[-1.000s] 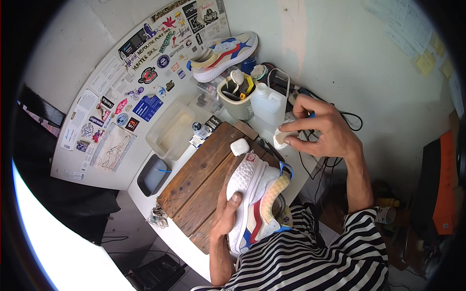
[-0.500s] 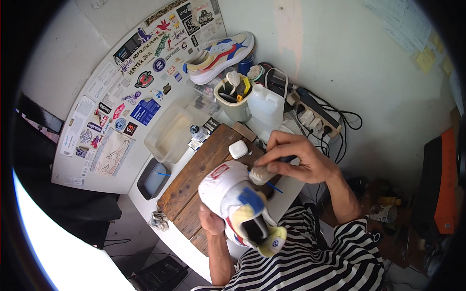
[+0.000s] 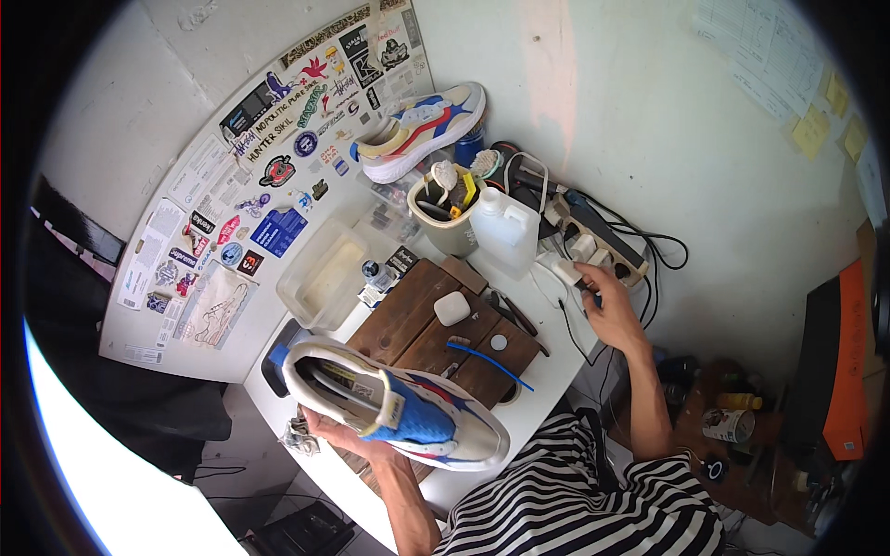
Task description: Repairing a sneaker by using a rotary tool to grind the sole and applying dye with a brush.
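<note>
My left hand [image 3: 352, 437] grips a white, blue, red and cream sneaker [image 3: 431, 426] from beneath, its opening upward and toe pointing right, over a wooden board [image 3: 394, 320]. My right hand [image 3: 604, 306] is closed on a small brush [image 3: 567, 271] with pale bristles, held apart from the shoe near the right of the desk. On the board lie a small white rounded case [image 3: 451, 309], a thin blue strip [image 3: 487, 357] and a round white disc [image 3: 498, 342]. My left fingers are partly hidden by the shoe.
A second sneaker [image 3: 417, 137] stands at the back. Before it are a tool bucket [image 3: 445, 233], a translucent jug [image 3: 501, 236] and a clear tub [image 3: 320, 273]. A power strip [image 3: 621, 259] with cables sits right; a sticker-covered panel [image 3: 232, 195] curves along the left.
The shoe has turned and moved left, its toe now pointing right and opening up. My right hand has pulled the brush away from it, toward the right.
</note>
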Motion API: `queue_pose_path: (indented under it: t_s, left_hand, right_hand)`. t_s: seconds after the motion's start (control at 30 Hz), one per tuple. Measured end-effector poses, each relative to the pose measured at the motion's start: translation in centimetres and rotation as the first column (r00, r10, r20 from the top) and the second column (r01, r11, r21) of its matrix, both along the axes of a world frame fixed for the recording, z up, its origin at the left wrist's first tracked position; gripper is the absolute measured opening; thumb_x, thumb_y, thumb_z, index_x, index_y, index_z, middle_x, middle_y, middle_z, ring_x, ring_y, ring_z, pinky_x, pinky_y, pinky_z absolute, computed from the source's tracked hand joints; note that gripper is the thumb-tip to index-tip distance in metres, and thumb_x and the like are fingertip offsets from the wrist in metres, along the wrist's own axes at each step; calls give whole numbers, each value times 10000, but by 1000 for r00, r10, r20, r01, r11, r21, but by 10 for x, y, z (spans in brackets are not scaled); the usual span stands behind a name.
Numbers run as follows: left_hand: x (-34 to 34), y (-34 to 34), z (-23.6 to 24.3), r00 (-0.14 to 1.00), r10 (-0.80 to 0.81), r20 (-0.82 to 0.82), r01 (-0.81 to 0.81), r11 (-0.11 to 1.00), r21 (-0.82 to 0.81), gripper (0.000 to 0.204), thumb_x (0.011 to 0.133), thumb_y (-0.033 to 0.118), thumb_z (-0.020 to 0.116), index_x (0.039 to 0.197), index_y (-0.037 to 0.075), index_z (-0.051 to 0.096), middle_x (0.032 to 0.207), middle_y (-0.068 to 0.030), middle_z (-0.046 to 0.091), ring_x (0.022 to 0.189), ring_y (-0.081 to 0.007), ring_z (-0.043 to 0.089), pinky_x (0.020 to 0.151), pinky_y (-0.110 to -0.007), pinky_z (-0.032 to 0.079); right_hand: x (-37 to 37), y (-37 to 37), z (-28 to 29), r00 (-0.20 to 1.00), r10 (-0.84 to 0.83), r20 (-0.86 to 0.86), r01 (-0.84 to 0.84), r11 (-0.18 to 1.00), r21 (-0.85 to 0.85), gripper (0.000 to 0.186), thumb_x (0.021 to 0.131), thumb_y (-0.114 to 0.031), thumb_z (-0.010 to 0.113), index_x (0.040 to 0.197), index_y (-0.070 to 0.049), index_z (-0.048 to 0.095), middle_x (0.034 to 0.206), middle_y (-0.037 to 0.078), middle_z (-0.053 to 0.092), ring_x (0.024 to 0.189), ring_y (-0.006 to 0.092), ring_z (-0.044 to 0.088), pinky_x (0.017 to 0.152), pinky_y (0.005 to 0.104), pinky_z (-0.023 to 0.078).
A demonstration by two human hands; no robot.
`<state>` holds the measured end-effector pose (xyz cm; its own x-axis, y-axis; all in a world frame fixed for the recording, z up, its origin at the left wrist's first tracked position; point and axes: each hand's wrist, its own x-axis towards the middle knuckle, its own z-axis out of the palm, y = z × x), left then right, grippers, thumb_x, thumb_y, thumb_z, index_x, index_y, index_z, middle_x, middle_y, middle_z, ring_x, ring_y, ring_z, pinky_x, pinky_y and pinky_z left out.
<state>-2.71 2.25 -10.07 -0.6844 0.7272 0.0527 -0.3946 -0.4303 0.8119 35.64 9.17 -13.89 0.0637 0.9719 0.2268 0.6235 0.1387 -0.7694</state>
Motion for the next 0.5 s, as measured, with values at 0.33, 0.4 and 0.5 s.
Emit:
queue_pose_path:
  t_s: [0.33,0.4,0.5]
  left_hand:
    - [19,-9,34,903,343,259,-364,931,35,979,849,625,619,1549,-28,412,1547,-203,473,1414,-355,489,1167,-498,375]
    - [19,-13,30,932,280,232,-307,948,87,938,849,581,633,1526,-40,444,1516,-189,516,1418,-338,491,1174,-491,382]
    - [13,-26,19,968,220,122,-240,952,188,884,869,518,638,1521,-49,454,1515,-179,536,1435,-321,489,1196,-486,377]
  right_hand:
    - [-61,3,-11,938,52,343,-55,999,-1,521,883,111,620,1390,22,543,1197,198,516,1151,401,576,951,492,511]
    - [-62,-6,-15,875,-45,482,2,996,89,495,875,27,706,1350,17,572,1258,192,522,1177,373,559,954,493,516]
    - [-75,-31,19,915,-71,396,6,987,162,463,886,-38,747,1322,14,600,1255,186,542,1166,365,558,966,501,505]
